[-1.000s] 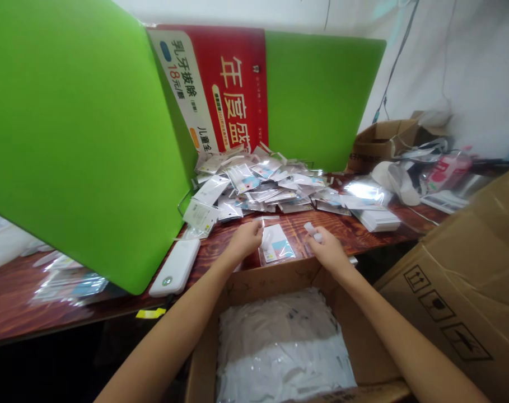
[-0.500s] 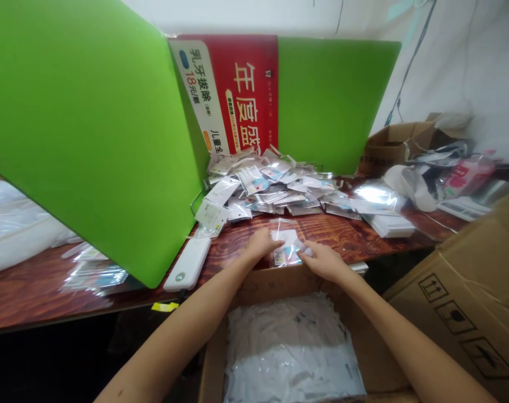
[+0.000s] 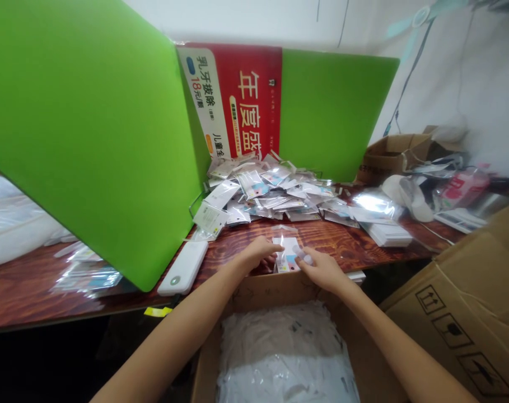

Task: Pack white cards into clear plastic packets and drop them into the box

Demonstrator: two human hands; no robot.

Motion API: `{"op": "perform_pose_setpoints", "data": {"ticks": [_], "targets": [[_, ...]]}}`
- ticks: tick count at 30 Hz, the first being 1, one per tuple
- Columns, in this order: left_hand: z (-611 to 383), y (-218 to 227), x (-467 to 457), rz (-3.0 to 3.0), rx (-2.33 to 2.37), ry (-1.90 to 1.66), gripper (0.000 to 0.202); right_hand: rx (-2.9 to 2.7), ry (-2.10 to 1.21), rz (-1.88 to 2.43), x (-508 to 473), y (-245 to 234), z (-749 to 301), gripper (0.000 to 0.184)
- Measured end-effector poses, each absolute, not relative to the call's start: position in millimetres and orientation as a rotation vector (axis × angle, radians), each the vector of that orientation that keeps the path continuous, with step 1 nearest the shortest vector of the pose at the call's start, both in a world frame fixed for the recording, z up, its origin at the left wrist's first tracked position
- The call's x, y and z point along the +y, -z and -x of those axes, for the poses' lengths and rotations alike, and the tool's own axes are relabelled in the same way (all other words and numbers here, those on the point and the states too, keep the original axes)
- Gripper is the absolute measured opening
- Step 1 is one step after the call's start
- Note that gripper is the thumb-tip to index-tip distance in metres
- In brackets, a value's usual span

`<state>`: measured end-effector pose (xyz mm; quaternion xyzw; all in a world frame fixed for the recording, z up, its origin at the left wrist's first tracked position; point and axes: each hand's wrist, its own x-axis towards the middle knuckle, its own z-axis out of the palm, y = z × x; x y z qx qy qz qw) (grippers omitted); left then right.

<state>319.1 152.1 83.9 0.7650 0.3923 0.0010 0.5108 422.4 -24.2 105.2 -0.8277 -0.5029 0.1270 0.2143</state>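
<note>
On the table (image 3: 342, 240): carded packet (image 3: 286, 258), your left hand (image 3: 259, 254) at its edge, seemingly steadying it, grip unclear; right hand (image 3: 323, 271) pinching whitish piece (image 3: 308, 259).

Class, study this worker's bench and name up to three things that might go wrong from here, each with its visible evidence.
1. The small white piece in the right hand might slip into the open cardboard box just below and be hard to spot among its whitish contents.
2. The heap of packets is loosely stacked, so a knock could send some sliding.
3. The white device lies near the table's front edge; the left forearm could nudge it off.
</note>
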Motion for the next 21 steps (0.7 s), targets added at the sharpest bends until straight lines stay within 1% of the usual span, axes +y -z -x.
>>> {"op": "perform_pose_setpoints", "data": {"ticks": [3, 10, 18, 21], "targets": [[-318, -82, 151, -1.806, 0.927, -0.023, 0.030, -1.404, -0.364, 2.291, -24, -108, -419, 0.026], [-312, -88, 141, -1.751, 0.928, -0.135, 0.023, -1.457, -0.392, 2.282, -19, -112, -413, 0.020], [-313, -86, 141, -1.647, 0.911, -0.135, 0.030, -1.498, -0.389, 2.208, -14, -106, -413, 0.020], [-314, -86, 137, -1.702, 0.896, -0.138, 0.026, -1.486, -0.396, 2.129, -13, -103, -413, 0.016]]}}
